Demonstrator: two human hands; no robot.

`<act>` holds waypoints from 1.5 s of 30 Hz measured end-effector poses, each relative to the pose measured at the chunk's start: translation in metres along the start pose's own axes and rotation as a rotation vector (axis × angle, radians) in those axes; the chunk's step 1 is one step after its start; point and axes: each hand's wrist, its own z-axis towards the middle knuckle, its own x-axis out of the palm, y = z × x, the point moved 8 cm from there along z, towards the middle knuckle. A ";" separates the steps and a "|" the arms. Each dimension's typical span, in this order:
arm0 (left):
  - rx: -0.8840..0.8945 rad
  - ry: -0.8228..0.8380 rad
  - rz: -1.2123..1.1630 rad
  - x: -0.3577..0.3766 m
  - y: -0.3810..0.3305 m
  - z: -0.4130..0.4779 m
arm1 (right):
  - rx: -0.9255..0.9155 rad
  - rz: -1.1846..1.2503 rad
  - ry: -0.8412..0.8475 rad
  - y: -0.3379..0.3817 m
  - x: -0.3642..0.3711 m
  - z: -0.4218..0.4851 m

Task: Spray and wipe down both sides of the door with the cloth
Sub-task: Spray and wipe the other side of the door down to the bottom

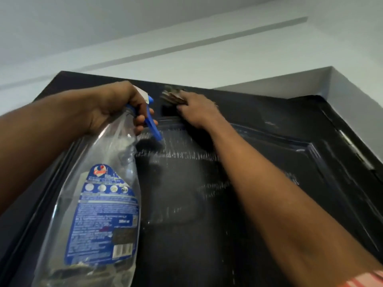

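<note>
At the left, the left hand (116,106) is clenched round the neck of a clear plastic spray bottle with a blue-and-white label (99,193), one finger hooked over its blue trigger (152,121). The bottle hangs tilted, its base swung down toward the person, and it looks nearly empty. A squeeze at this angle may well draw air and spit drips rather than mist. The nozzle sits close to the glossy black panelled door (269,162), so a careless squeeze would soak one spot and send runs down the recessed panel.

In the middle, pale wet streaks (182,150) lie across the top of that panel. Left unwiped, they would likely dry into marks that show badly on gloss black.

To the right of the bottle, the right hand (199,110) grasps a crumpled brown-grey cloth (172,96) and presses it to the door's top rail, just below the upper edge. The cloth is blurred, so how much of it meets the surface is hard to tell. With both arms stretched overhead, reach is the weak point. The cloth may miss the very top edge or slip from the fingers, or the pressure may swing the door away.

Farther right, a pale metal fitting (356,150), perhaps a hinge, sits on the door's edge, and the cloth could snag there. Only this face shows, so the other side cannot be judged.
</note>
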 end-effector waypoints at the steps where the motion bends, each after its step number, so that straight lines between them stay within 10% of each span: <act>1: 0.000 -0.008 -0.008 -0.002 -0.001 0.000 | 0.103 0.012 -0.042 -0.030 -0.010 -0.001; 8: -0.014 -0.029 0.020 -0.009 -0.001 -0.003 | 0.943 0.016 -0.385 -0.210 -0.074 -0.088; 21: -0.036 -0.037 -0.024 0.004 0.003 0.014 | -0.073 0.080 0.110 0.056 0.018 0.051; 34: 0.009 0.049 -0.038 0.087 -0.017 0.023 | 0.895 0.029 -0.369 -0.254 -0.088 -0.087; 41: 0.005 0.096 -0.088 0.189 -0.019 0.043 | -0.057 0.011 0.028 -0.128 -0.040 -0.037; 45: 0.011 0.109 -0.149 0.233 -0.021 0.054 | -0.107 0.041 0.055 -0.183 -0.058 -0.042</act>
